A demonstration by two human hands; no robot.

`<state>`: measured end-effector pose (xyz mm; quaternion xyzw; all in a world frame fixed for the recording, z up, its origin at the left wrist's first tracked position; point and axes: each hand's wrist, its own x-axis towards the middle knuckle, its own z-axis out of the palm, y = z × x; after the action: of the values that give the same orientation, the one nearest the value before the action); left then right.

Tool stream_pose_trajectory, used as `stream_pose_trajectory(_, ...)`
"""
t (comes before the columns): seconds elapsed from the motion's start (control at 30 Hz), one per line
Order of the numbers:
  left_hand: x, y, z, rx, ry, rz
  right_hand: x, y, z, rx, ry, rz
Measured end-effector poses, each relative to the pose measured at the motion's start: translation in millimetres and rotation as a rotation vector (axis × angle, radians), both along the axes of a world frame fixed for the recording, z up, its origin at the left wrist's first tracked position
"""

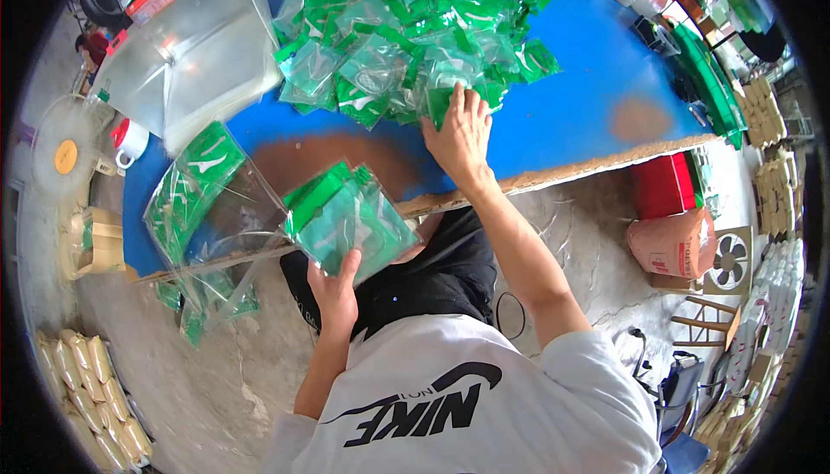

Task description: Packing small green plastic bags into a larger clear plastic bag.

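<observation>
My left hand (339, 288) grips a stack of flat clear plastic packets (359, 228) with green printed parts, held just off the table's near edge. The thumb lies on top of the stack and the fingers are hidden under it. Farther out, my right hand (462, 133) reaches to the near side of a big heap of similar green and clear packets (372, 68). Its fingertips press on one packet (438, 104) there; whether they pinch it cannot be made out. Left of the stack, larger clear bags with green panels (203, 167) lie over the table edge.
The blue table (596, 68) has a worn brown near edge. At its left stand a translucent plastic bin (194, 59) and a red and white mug (130, 139). Green bags (709, 85) lie along the right edge. A red box (664, 187) and a pink sack (673, 245) are on the floor.
</observation>
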<state>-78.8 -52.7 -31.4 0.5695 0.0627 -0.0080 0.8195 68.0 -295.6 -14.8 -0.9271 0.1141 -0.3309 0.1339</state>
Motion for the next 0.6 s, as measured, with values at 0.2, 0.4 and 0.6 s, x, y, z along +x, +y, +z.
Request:
stream_pose_trajectory(0.2,-8.6,7.6,10.0,-0.264,0.124,-0.114,-47.3,-25.6,15.2,0.102,-0.161,0.242)
stream_pose_trajectory(0.4,5.5,-3.2,-4.6,-0.613,0.330,-0.449,-98.9,1.5,35.5,0.581,-0.347,0.234)
stream_pose_trajectory(0.6,16.0,-13.3,1.1,-0.698,0.408,-0.361,-134.5,58.4,18.4,1.458,0.319,0.705)
